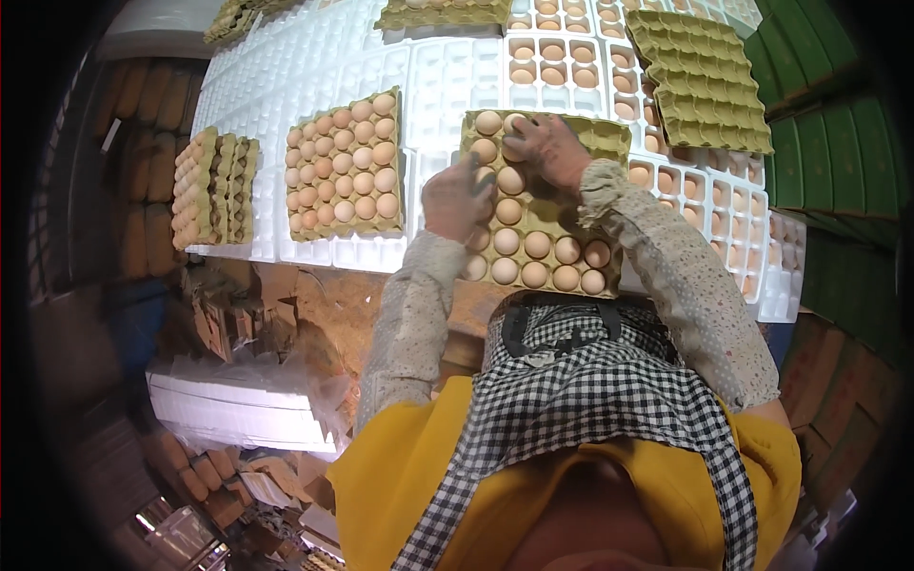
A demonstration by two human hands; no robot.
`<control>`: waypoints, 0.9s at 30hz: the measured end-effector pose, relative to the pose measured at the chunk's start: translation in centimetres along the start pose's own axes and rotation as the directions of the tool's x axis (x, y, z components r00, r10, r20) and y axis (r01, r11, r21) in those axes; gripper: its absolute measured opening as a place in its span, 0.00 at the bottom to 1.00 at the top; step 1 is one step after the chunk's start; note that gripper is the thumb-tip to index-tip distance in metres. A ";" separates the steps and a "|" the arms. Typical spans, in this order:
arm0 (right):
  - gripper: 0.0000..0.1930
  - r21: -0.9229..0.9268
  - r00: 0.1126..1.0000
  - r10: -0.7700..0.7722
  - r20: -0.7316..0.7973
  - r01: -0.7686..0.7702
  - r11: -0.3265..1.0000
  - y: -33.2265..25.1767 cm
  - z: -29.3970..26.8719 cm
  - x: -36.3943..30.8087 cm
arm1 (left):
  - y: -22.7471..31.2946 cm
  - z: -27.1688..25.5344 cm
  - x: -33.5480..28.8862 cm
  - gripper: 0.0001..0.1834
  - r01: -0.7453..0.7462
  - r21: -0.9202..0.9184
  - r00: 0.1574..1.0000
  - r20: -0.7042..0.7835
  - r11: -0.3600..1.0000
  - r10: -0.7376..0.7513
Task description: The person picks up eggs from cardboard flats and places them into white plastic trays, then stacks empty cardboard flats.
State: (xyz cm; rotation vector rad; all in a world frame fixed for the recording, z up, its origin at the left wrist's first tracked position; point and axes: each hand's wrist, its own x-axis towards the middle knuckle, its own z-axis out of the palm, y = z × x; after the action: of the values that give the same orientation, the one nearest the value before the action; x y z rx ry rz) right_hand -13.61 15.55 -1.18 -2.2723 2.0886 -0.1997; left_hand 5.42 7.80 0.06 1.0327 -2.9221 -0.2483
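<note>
An olive-green square moulded-pulp tray [554,211] lies in the centre of the frame, with rounded pale-brown eggs [507,241] filling its 2 lower rows and its left side; many cups toward its upper right are bare.

The left hand [459,202] reaches over the tray's left edge, fingers bent at the eggs there; whether its grip is closed on an egg, I cannot tell. The right hand [552,149] curls low over the upper part of the tray, fingertips at an egg near the top edge; its fingers hide whether that grip is loose or tight.

Each egg looks light, hard-shelled and fragile, smooth enough to slip or roll; best held lightly around its widest part with several fingertips, without pinching. The tray seems stiff but bendable, and, loaded, wants support under 2 opposite edges.

Left of centre sits a full olive-green pulp tray [367,227]. White plastic trays with square cells [783,288] hold more eggs at the right, and a stack of bare olive-green pulp trays [705,86] rests at the upper right.
</note>
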 end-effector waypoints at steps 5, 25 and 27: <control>0.25 0.989 0.785 0.604 0.140 -0.082 -0.124 -0.1 -3.3 -2.5 | -6.8 -1.1 0.6 0.20 0.121 -0.938 0.924 0.226 -0.325 -0.307; 0.23 -0.013 0.823 0.350 0.448 -0.386 0.923 -4.4 -3.5 0.5 | -2.7 -0.7 11.5 0.30 -0.267 0.100 0.925 0.306 0.958 0.226; 0.13 0.075 0.908 0.386 0.164 -0.401 0.913 -4.4 4.2 1.2 | -1.9 -0.3 12.4 0.34 -0.291 0.123 0.906 0.354 0.949 0.232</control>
State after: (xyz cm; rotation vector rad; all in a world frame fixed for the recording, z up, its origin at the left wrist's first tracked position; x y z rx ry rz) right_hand -8.63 14.52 -4.68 -1.7000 2.3343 -0.1184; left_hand -2.98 -1.49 -0.21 0.6479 -3.4018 -0.1773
